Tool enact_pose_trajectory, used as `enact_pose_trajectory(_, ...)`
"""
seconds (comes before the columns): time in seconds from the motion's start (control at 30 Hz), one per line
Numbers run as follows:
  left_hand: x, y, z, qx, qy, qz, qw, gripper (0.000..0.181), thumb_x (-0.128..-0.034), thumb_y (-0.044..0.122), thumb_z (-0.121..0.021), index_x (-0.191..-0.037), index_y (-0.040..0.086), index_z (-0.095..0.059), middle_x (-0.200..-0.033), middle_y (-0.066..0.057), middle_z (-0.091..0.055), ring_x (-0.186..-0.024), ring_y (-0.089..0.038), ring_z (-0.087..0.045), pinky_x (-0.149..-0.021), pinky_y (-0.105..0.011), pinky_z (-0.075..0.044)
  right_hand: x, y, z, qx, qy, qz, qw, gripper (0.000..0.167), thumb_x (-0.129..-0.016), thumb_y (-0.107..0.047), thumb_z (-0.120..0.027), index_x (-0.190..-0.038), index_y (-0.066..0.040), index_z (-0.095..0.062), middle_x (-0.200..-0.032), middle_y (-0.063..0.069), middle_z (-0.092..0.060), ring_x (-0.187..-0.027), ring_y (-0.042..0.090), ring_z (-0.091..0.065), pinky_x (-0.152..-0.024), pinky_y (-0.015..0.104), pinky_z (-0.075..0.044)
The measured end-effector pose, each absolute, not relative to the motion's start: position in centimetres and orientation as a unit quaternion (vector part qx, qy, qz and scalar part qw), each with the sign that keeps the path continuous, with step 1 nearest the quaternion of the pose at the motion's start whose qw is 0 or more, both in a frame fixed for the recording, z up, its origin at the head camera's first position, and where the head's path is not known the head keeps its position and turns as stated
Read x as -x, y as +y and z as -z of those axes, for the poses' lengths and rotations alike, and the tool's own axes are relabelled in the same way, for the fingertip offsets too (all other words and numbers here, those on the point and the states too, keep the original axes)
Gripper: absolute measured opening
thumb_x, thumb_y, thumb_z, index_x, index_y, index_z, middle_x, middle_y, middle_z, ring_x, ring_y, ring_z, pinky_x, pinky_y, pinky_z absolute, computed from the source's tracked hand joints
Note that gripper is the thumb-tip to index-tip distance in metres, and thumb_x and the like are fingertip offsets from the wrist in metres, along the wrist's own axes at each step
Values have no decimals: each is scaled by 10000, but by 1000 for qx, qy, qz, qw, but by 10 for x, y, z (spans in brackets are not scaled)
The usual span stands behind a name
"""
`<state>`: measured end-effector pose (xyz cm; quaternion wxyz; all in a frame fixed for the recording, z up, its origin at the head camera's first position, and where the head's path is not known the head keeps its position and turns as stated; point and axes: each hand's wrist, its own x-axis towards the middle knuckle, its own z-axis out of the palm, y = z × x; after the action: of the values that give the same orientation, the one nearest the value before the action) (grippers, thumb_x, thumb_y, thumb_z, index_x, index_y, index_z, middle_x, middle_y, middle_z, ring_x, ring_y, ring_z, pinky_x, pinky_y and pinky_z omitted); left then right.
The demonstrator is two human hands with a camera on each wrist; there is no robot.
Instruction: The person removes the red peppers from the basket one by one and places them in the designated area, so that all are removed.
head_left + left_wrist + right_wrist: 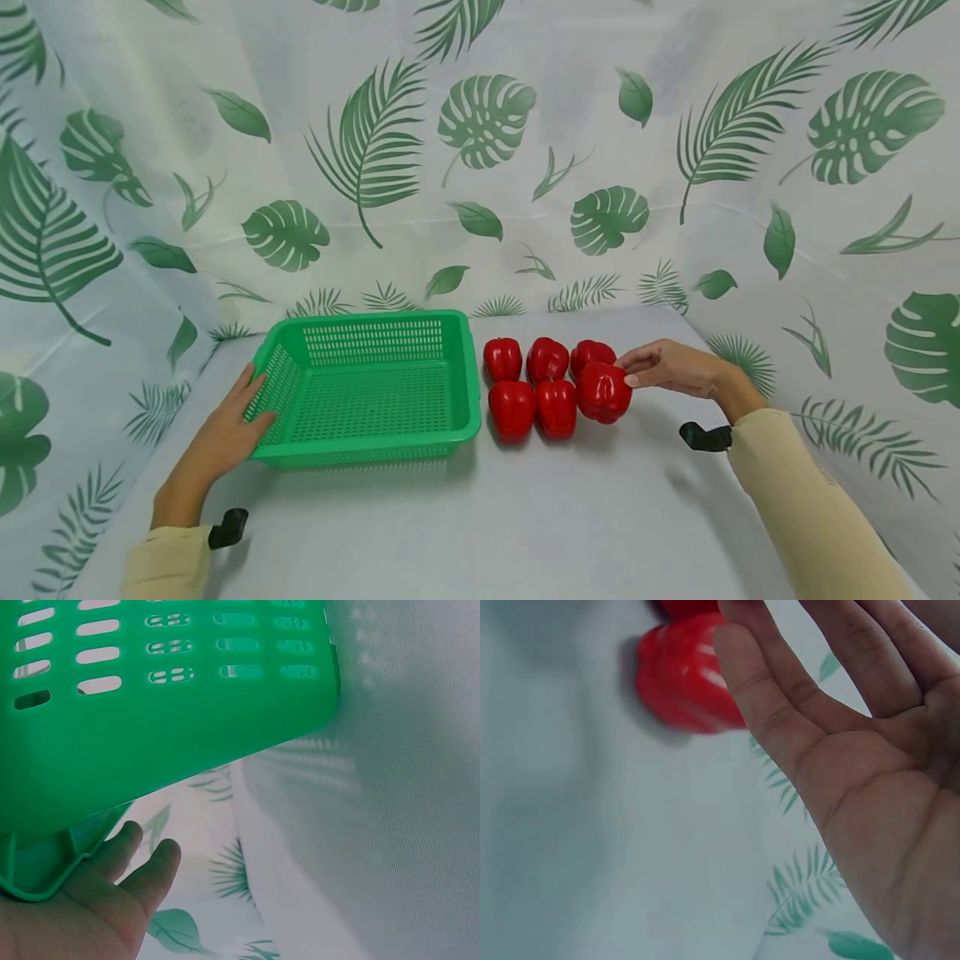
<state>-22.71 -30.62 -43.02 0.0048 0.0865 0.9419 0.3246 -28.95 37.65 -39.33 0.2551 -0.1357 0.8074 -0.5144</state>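
Several glossy red bell peppers stand close together in two rows right of a green plastic basket [360,446] in the head view. At the right end of the front row, my right hand [671,369] pinches a bell pepper [604,393] near its top with thumb and fingertips. That pepper's shadow falls below it; whether it is fully off the table I cannot tell. My left hand [228,429] holds the basket's left rim, the thumb toward the front. In the left wrist view, the slotted basket wall [172,727] hides part of the left hand [82,907].
Nearest the held one are a back-row bell pepper [591,353] and a front-row bell pepper [556,410]. A white table [517,525] lies under everything. White cloth with green leaf prints [540,275] hangs behind and at both sides.
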Motion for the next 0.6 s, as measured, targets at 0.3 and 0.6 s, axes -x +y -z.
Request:
enact_pose_trajectory(0.3,228,-307,428,-82,945,-316,3,751,-1099,204,-518,-1655,-118,-129,-1747,-293,71,-1552,-608,-31,-1158,-813,-139,290,385,413,148,819,482,274,426,-998,-126,-741,-1365,78,-667,-1253,166,-732,-1184,317,-642,-1077,619,-501)
enact_pose_trajectory(0.6,228,-307,431,-79,944,-320,6,744,-1100,187,-521,-1657,-117,-132,-1748,-292,72,-1559,-595,-20,-1159,-813,-139,295,377,423,145,838,435,297,385,-975,-173,-768,-1317,-1,-732,-1231,127,-761,-1197,292,-638,-1073,612,-491)
